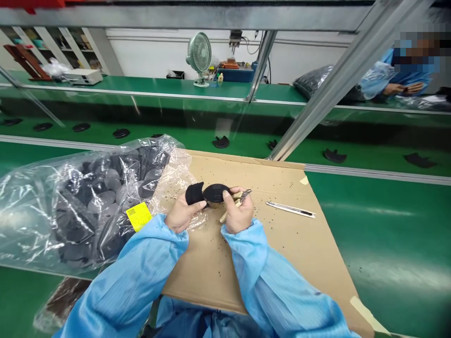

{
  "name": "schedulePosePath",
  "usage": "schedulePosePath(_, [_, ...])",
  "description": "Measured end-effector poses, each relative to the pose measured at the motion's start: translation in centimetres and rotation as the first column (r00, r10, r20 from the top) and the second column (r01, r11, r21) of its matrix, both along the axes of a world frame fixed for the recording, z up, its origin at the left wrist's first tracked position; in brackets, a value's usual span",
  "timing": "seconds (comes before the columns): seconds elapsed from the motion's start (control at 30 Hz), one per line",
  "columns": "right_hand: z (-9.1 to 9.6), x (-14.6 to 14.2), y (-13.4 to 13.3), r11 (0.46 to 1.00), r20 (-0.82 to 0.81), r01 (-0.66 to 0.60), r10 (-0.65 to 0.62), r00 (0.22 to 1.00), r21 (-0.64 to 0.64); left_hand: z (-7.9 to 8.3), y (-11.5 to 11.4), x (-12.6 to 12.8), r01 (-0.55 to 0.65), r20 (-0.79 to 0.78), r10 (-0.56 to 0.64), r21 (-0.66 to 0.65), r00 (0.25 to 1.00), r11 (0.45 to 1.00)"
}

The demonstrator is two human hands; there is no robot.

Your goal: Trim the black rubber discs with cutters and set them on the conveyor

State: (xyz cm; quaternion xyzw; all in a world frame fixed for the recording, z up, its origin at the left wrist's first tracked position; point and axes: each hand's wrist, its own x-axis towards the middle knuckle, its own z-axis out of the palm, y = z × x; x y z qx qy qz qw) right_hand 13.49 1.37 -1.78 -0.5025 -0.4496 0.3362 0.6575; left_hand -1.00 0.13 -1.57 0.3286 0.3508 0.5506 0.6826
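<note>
My left hand [182, 212] is closed on a black plastic part [207, 193], held over a cardboard sheet [282, 234]. My right hand [238, 212] is closed on a small cutting tool [237, 200] with a pale handle, its thumb pressed against the rounded end of the black part. Both arms wear light blue sleeves. Small black trimmings are scattered over the cardboard around my hands.
A clear plastic bag [81, 202] of dark parts with a yellow label lies at left. A utility knife [291, 209] rests on the cardboard at right. Black parts [221, 142] lie along the green conveyor behind. A fan [199, 55] stands farther back; another person [401, 77] sits at far right.
</note>
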Motion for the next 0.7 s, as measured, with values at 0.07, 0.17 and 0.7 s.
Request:
schedulePosePath(0.07, [0.1, -0.4, -0.6, 0.998, 0.122, -0.070, 0.068, 0.990, 0.011, -0.1, 0.0, 0.2, -0.042, 0.027, 0.041, 0.013, 0.999, 0.999])
schedulePosePath(0.17, [0.5, -0.4, -1.1, 0.975, 0.334, -0.224, 0.215, 0.918, -0.012, -0.4, 0.3, 0.2, -0.201, 0.044, 0.201, -0.020, 0.979, 0.979])
schedulePosePath(0.7, [0.9, 0.1, -0.8, 0.980, 0.381, -0.175, 0.196, 0.903, -0.090, -1.0, 0.0, 0.2, -0.116, -0.153, 0.133, 0.119, 0.979, 0.986])
